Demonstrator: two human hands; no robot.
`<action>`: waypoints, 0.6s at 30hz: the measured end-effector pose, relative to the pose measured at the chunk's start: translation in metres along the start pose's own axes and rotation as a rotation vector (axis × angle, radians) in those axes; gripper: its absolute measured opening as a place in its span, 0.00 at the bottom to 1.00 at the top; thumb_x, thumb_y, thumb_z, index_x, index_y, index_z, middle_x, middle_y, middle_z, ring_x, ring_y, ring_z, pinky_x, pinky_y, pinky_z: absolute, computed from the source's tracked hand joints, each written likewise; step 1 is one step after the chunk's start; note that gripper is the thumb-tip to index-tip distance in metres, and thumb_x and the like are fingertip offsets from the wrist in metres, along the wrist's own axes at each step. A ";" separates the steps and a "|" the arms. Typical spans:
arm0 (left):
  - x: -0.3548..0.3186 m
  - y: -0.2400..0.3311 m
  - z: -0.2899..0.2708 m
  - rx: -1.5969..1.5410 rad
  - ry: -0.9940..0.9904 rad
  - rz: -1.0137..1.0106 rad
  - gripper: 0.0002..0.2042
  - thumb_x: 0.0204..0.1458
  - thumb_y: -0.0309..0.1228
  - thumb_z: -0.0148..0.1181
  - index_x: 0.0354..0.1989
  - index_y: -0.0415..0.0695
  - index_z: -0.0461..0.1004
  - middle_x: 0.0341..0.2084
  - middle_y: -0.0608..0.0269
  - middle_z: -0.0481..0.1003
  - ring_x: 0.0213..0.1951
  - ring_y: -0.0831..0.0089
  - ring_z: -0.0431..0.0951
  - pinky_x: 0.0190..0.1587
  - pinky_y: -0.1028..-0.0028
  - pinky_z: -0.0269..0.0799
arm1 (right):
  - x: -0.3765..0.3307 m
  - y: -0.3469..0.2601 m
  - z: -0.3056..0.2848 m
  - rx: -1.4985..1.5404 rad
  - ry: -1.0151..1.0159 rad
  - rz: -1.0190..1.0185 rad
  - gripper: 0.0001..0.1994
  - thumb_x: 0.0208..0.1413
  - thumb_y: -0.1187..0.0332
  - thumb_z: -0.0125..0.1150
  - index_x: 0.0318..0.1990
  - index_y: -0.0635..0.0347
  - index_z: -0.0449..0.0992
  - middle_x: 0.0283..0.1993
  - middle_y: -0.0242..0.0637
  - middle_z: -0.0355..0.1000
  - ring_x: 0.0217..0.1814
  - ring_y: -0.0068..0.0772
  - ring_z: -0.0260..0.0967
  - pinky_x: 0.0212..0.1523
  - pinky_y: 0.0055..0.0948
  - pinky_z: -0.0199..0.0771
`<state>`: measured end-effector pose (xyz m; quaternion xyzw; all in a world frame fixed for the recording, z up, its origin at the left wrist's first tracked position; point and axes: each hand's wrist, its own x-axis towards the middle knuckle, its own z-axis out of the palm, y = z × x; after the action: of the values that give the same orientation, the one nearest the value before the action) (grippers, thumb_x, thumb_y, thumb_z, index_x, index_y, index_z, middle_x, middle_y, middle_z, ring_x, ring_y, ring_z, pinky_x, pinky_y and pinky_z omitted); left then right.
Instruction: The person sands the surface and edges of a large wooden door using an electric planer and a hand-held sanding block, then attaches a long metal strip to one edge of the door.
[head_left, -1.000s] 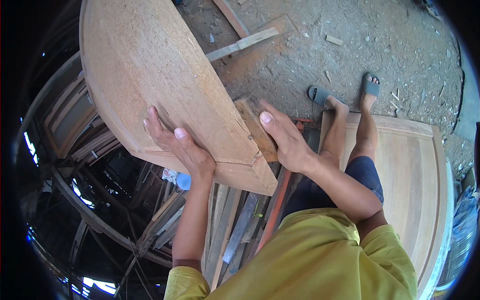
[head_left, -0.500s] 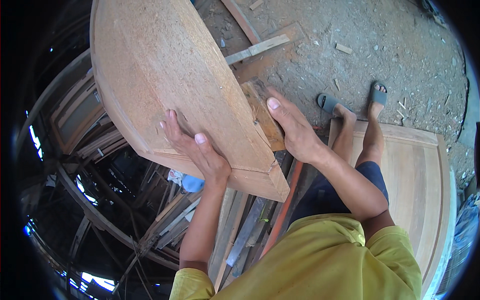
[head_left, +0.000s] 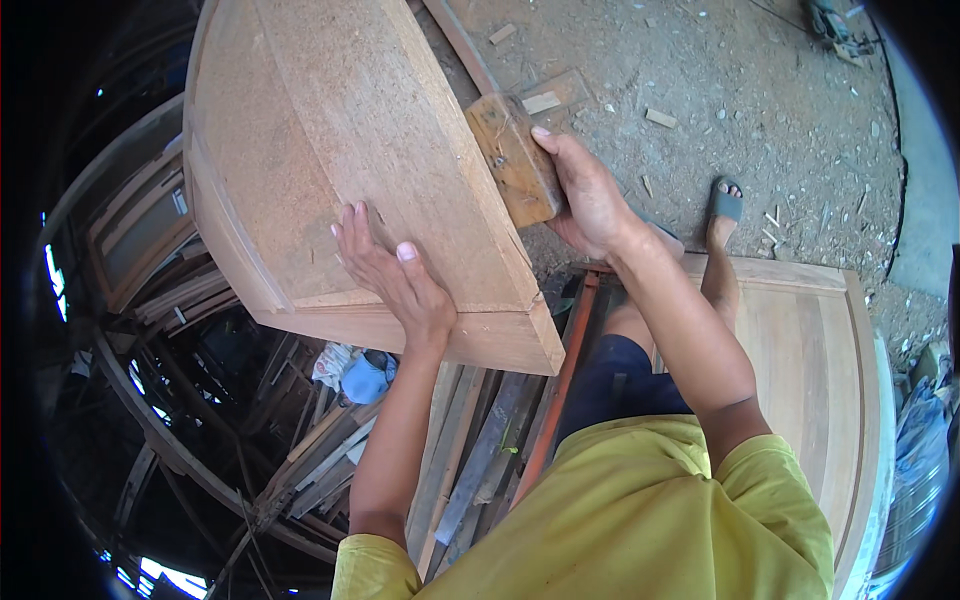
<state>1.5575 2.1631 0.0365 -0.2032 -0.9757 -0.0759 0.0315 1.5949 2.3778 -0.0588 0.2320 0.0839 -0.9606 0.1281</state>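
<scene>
A large wooden panel (head_left: 300, 150) with a thick frame stands tilted in front of me, dusted with sawdust. My left hand (head_left: 402, 285) lies on its frame near the lower corner, fingers stretched out. In my right hand (head_left: 590, 205) is a worn wooden block (head_left: 515, 160), brown with dark marks on its face. The block sits against the panel's right edge, my thumb over its near side and the other fingers mostly hidden behind it. Whether its far face touches the edge along its full length, I cannot tell.
A second wooden panel (head_left: 790, 370) lies at my right. Below the first panel are several timber strips (head_left: 480, 460) and an orange-red bar (head_left: 560, 390). Wood offcuts (head_left: 660, 118) are scattered on the dirt floor. A blue bundle (head_left: 368, 378) lies among the timber.
My right hand has slid the wooden block farther along the panel's edge, away from me. My left hand stays at the same place on the panel. The view has shifted a little.
</scene>
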 end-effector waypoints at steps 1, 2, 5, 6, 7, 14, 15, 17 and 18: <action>-0.001 0.001 0.000 0.002 0.009 -0.009 0.33 0.74 0.48 0.36 0.80 0.38 0.52 0.79 0.42 0.52 0.81 0.38 0.42 0.80 0.42 0.32 | -0.017 -0.006 0.002 0.011 0.039 -0.006 0.32 0.73 0.46 0.51 0.73 0.61 0.67 0.70 0.45 0.72 0.73 0.40 0.69 0.74 0.46 0.65; -0.001 0.003 -0.001 -0.001 0.018 -0.011 0.33 0.74 0.48 0.36 0.80 0.38 0.52 0.79 0.43 0.53 0.81 0.39 0.42 0.80 0.43 0.32 | -0.029 -0.007 0.001 0.029 0.072 -0.010 0.33 0.73 0.46 0.50 0.73 0.63 0.66 0.70 0.48 0.72 0.73 0.42 0.69 0.74 0.47 0.66; 0.000 0.004 -0.002 0.020 0.039 0.004 0.32 0.74 0.47 0.38 0.80 0.39 0.53 0.78 0.43 0.54 0.81 0.39 0.42 0.80 0.43 0.32 | -0.061 -0.006 -0.009 0.041 0.147 -0.042 0.35 0.75 0.45 0.46 0.75 0.65 0.63 0.71 0.53 0.71 0.73 0.47 0.71 0.74 0.49 0.68; 0.000 0.004 -0.001 0.021 0.047 0.000 0.32 0.74 0.47 0.38 0.80 0.40 0.53 0.78 0.43 0.53 0.81 0.39 0.42 0.80 0.43 0.31 | -0.070 -0.005 -0.013 0.025 0.155 -0.060 0.35 0.75 0.45 0.44 0.76 0.65 0.63 0.71 0.54 0.71 0.72 0.48 0.72 0.74 0.50 0.69; -0.001 0.004 -0.001 0.023 0.053 -0.002 0.32 0.73 0.47 0.39 0.80 0.40 0.53 0.79 0.43 0.53 0.82 0.39 0.42 0.80 0.42 0.31 | -0.078 -0.003 -0.017 0.011 0.164 -0.080 0.35 0.76 0.45 0.42 0.77 0.65 0.62 0.71 0.55 0.71 0.72 0.49 0.72 0.74 0.50 0.69; -0.006 0.003 0.000 -0.022 0.087 0.003 0.32 0.73 0.48 0.41 0.80 0.43 0.55 0.79 0.42 0.51 0.82 0.39 0.40 0.79 0.35 0.25 | -0.132 -0.005 0.002 -0.222 0.202 -0.122 0.40 0.76 0.36 0.34 0.77 0.64 0.61 0.67 0.56 0.75 0.66 0.48 0.78 0.70 0.48 0.75; -0.004 0.003 -0.002 -0.040 0.087 0.011 0.32 0.73 0.48 0.41 0.79 0.43 0.55 0.79 0.42 0.50 0.82 0.39 0.39 0.79 0.35 0.24 | -0.135 -0.004 0.008 -0.250 0.243 -0.154 0.38 0.77 0.38 0.41 0.75 0.64 0.64 0.65 0.51 0.76 0.64 0.44 0.78 0.68 0.44 0.75; -0.005 0.003 -0.004 -0.067 0.081 0.023 0.32 0.73 0.48 0.40 0.79 0.43 0.55 0.79 0.42 0.49 0.82 0.39 0.38 0.79 0.35 0.24 | -0.134 -0.005 0.014 -0.488 0.272 -0.279 0.33 0.77 0.43 0.46 0.74 0.62 0.66 0.64 0.48 0.76 0.64 0.40 0.77 0.67 0.41 0.74; -0.005 0.003 -0.006 -0.082 0.093 0.027 0.31 0.73 0.48 0.40 0.79 0.42 0.56 0.79 0.41 0.50 0.82 0.40 0.39 0.79 0.35 0.25 | -0.134 -0.007 0.019 -0.603 0.284 -0.337 0.31 0.77 0.45 0.49 0.73 0.61 0.67 0.63 0.47 0.76 0.63 0.39 0.77 0.67 0.40 0.74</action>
<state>1.5634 2.1631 0.0422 -0.2139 -0.9664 -0.1248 0.0694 1.7004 2.4082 0.0209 0.2976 0.4169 -0.8587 0.0178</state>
